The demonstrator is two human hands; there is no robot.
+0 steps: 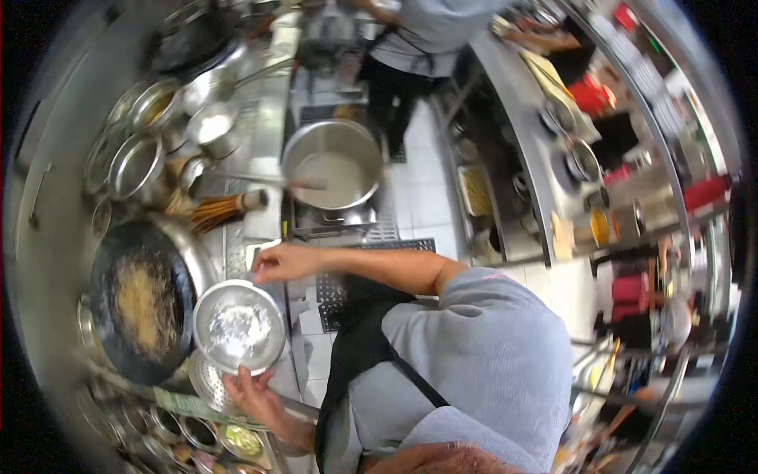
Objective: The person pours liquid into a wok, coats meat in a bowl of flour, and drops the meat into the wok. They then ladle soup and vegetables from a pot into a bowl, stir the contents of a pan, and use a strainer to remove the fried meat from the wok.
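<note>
My left hand (pixel 259 401) grips the lower rim of a metal bowl (pixel 207 316), thumb over the edge. White, powdery-looking stuff (pixel 241 328) lies in the bowl. Just beyond the opposite rim is my right hand (pixel 283 262), its fingers curled together; whether they pinch something small is too blurred to tell. Beside the bowl, a large dark wok (pixel 106 316) contains bubbling, golden-brown food (pixel 142 300). A perforated metal strainer (pixel 207 381) rests partly under the bowl.
A big pot (pixel 292 146) of pale liquid stands to my right, a ladle handle (pixel 260 180) reaching across it. Metal pots (pixel 118 170) and a bundle of sticks (pixel 217 212) sit behind. Small containers (pixel 197 430) line my left. A co-worker (pixel 418 47) stands beyond the pot.
</note>
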